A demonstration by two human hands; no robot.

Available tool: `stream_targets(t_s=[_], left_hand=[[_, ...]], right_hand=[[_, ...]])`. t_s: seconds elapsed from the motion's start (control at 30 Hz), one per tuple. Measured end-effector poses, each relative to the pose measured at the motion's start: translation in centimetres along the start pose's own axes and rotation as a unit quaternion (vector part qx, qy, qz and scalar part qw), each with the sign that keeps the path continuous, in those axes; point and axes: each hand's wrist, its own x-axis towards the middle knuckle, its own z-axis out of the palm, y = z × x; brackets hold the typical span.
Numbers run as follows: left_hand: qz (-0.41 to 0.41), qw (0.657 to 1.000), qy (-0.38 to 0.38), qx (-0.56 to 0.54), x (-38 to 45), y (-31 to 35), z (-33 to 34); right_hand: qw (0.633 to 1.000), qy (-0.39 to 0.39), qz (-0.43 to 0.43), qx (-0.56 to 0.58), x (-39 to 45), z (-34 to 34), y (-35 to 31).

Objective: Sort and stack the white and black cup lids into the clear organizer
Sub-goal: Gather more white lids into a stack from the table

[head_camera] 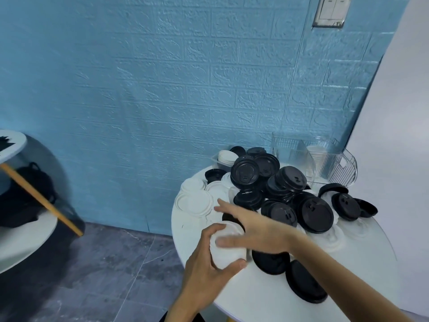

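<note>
The left hand [209,263] has its grip curled round a small stack of white lids [228,248], thumb at the near edge and fingers wrapped over the far side, holding the stack at the near left part of the round white tabletop [267,296]. The right hand [253,228] reaches across from the right with its fingers straight and spread; its thumb lies over the top of the held stack, and its grip has closed on nothing.

Just beyond the hands, more white lids [195,202] lie flat on the left side of the tabletop, overlapping one another. To their right a loose heap of black lids [285,196] covers the middle of the tabletop, some tilted, some flat, with a few white ones showing under its right edge. Two more black lids [304,284] lie near the front edge, under the right forearm.

The clear organizer [325,163] stands at the back right of the tabletop, beside the heap, with some white lids stacked in one compartment. A small clear tub of white lids [226,158] sits at the back left.

Behind is a blue brick-patterned wall [139,77]; a black bag [25,194] rests on a shelf at far left.
</note>
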Motion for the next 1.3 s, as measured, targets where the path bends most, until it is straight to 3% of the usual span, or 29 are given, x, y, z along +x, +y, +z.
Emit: stream_targets(t_s=[0.2, 0.47, 0.63, 0.87, 1.07, 1.3], left_hand=[[-0.01, 1.0, 0.012, 0.013, 0.0, 0.3, -0.1], [-0.012, 1.0, 0.009, -0.004, 0.0, 0.7, -0.2], [-0.009, 1.0, 0.004, -0.009, 0.1, 0.7, -0.3], [-0.002, 1.0, 0.011, -0.007, 0.0, 0.5, -0.2], [0.005, 1.0, 0.014, -0.001, 0.0, 0.3, -0.1], [0.023, 0.999, 0.04, -0.028, 0.1, 0.6, -0.1]], right_hand=[[0.993, 0.109, -0.02, -0.034, 6.1, -2.7, -1.5], [0.974, 0.026, -0.006, -0.227, 14.0, -0.5, -0.1], [0.952, 0.017, -0.013, -0.304, 15.3, 0.3, 0.6], [0.972, 0.063, -0.035, -0.222, 13.3, -0.9, 0.2], [0.98, 0.194, -0.045, -0.017, 5.5, -3.9, -1.5], [0.987, 0.154, -0.033, -0.015, -2.3, -1.2, -0.5]])
